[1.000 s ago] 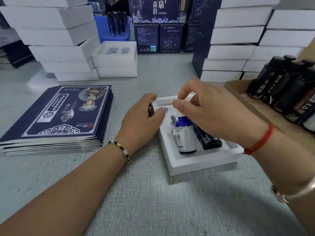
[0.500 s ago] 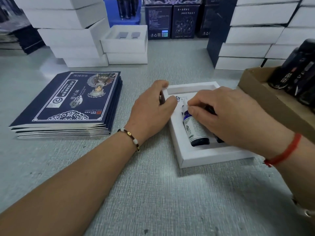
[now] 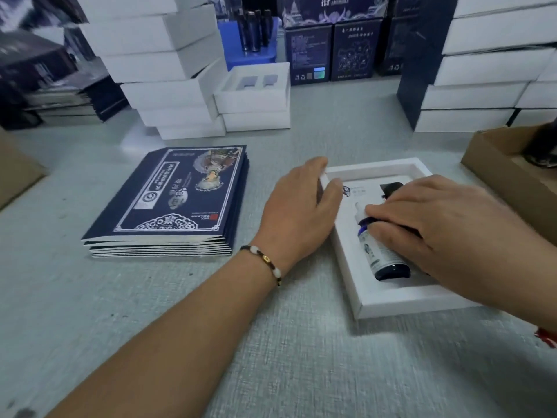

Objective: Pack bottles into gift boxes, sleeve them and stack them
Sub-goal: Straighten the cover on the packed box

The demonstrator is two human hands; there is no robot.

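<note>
A white gift box tray (image 3: 388,301) lies open on the grey table. In it a blue dropper bottle (image 3: 381,254) with a white label lies flat on the left. A dark bottle (image 3: 391,187) lies beside it, mostly hidden under my right hand (image 3: 437,224). That hand lies over both bottles with straight fingers pressing down. My left hand (image 3: 301,215) holds the tray's left wall, thumb inside the rim. A stack of flat navy sleeves (image 3: 171,203) lies to the left.
White box stacks (image 3: 156,70) stand at the back left and white box stacks (image 3: 482,76) at the back right. An empty tray (image 3: 253,89) tops a low pile. A cardboard carton (image 3: 500,164) with dark bottles sits right. Navy cartons (image 3: 331,52) line the back.
The blue bottle went from tilted upright to lying flat in the tray. My right hand lowered from pinching its cap to pressing on both bottles. The view shifted.
</note>
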